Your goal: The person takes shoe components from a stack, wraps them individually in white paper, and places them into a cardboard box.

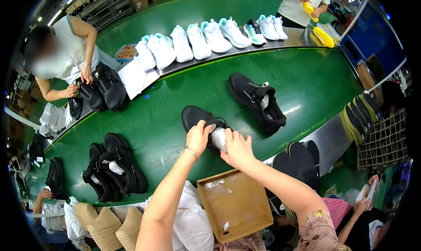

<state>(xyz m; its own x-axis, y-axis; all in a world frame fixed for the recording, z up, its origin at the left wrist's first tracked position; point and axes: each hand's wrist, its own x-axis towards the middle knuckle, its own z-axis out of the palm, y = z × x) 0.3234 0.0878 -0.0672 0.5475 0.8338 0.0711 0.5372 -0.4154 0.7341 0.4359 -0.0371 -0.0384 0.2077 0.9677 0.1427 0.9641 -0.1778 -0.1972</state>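
A black lace-up sneaker (191, 116) lies on the green belt in front of me, its toe pointing away to the left. My left hand (199, 139) grips it by the tongue, thumb and fingers closed there. A pale, crumpled wad of stuffing (218, 138) sits in the shoe's opening, and my right hand (237, 146) has its fingers round the near side of it. The heel is mostly hidden behind my hands. Farther right on the belt is another black sneaker (252, 95) with pale stuffing inside.
White sneakers (197, 41) line the far ledge. Black sneakers (118, 161) stand at left on the belt (175, 89). A cardboard box (234, 202) is below my hands, beside tan inserts (105, 224) and dark insoles (298, 163). Co-workers handle shoes at far left and yellow pieces at far right.
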